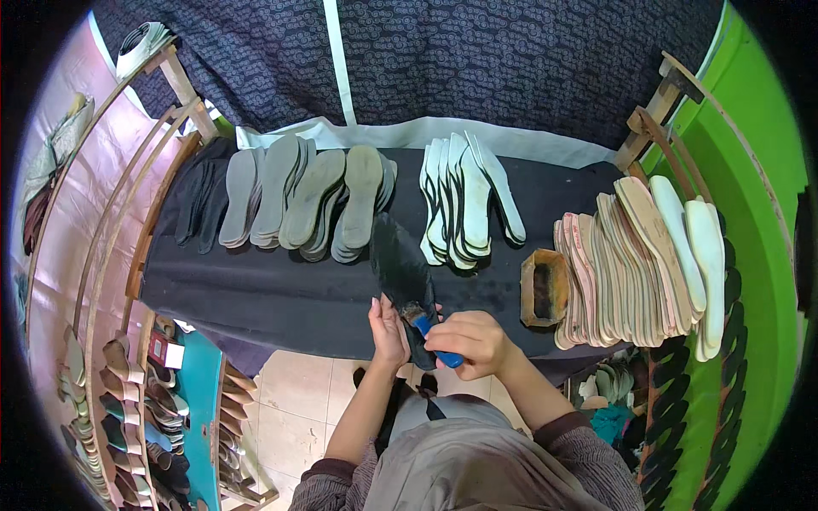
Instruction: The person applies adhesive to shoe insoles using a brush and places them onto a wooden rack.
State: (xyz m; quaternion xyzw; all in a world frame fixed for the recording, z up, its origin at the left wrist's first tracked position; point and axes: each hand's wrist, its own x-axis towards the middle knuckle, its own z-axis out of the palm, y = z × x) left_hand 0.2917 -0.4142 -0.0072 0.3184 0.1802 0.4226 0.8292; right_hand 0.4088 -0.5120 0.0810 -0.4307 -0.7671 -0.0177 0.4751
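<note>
My left hand [388,334] is closed on the lower left edge of a black insole [399,255], which is tilted over the near edge of the table. In my right hand [474,341] is a brush with a blue handle [423,324], its worn bristles touching the insole's surface around the middle. Right of my hands stands a brown, crusted open box [527,294], dark inside. Fanned white insoles [474,213] with dark undersides lie beyond my hands, and grey insoles [362,192] lie in overlapping piles to their left.
A black cloth covers the table [256,294]. A long row of beige and pink insoles [630,264] fills its right end; black pieces [203,200] lie at the far left. Racks with soles [123,409] stand at the lower left, and black soles [669,400] hang at right.
</note>
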